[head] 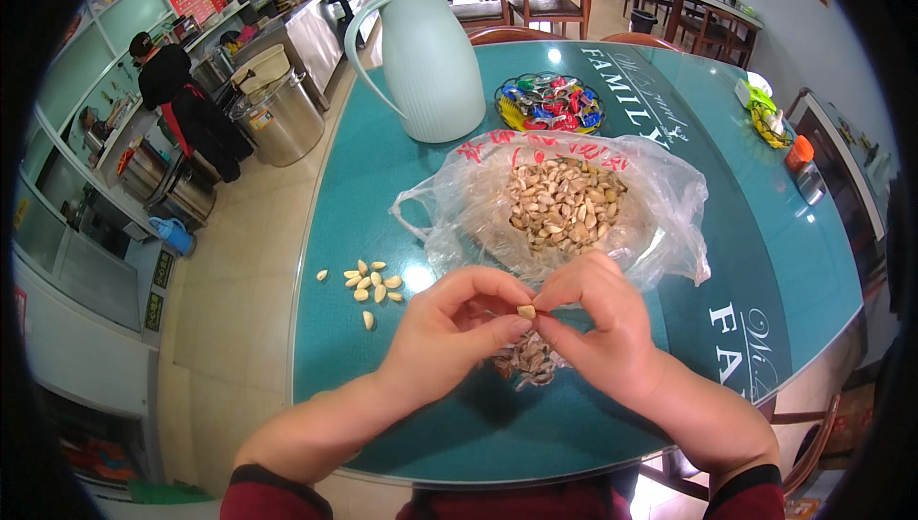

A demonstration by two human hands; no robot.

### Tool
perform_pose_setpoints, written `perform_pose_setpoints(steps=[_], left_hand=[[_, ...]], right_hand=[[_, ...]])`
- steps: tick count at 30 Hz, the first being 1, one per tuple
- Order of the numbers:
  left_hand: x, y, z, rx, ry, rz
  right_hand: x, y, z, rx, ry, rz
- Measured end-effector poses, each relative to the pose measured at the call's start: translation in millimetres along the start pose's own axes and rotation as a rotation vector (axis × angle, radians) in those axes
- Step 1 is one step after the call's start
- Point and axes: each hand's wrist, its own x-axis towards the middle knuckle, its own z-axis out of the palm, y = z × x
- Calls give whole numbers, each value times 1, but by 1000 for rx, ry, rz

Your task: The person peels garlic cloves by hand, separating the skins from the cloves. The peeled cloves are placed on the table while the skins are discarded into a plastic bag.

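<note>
Between the fingertips of my left hand (459, 330) and my right hand (609, 326) is a single garlic clove (526, 312); both hands pinch it. Below them on the table lies a small heap of papery garlic skins (534, 360), partly covered by my hands. Just beyond, an open clear plastic bag (466, 211) with red writing holds many unpeeled garlic cloves (566, 208). To the left of my left hand, several pale peeled cloves (376, 281) are scattered on the green tabletop (344, 376).
A pale green pitcher (434, 61) stands behind the bag, beside a wire basket of small colourful packets (551, 104). An orange-capped container (799, 154) sits at the right edge. At left, a person in dark clothes (176, 96) works near large steel pots (283, 122).
</note>
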Motion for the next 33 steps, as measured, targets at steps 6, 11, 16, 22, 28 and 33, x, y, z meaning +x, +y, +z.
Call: perform_pose_setpoints(steps=[6,11,16,22,28,33], left_hand=[[0,4,2,291,43,217],[2,2,-1,452,69,317],[5,7,-1,682,70,449],[4,11,1,886,69,533],[5,6,0,1020,54,648],[3,5,3,951,35,595]], right_hand=[[1,-2,-2,13,10,-11],[1,-2,-4,0,15,-21],[-2,-4,-4,72,-23,126],[-3,-6,-2,186,-58,293],[-6,-3,0,258,-77,380],[-6,-7,2,253,-87,425]])
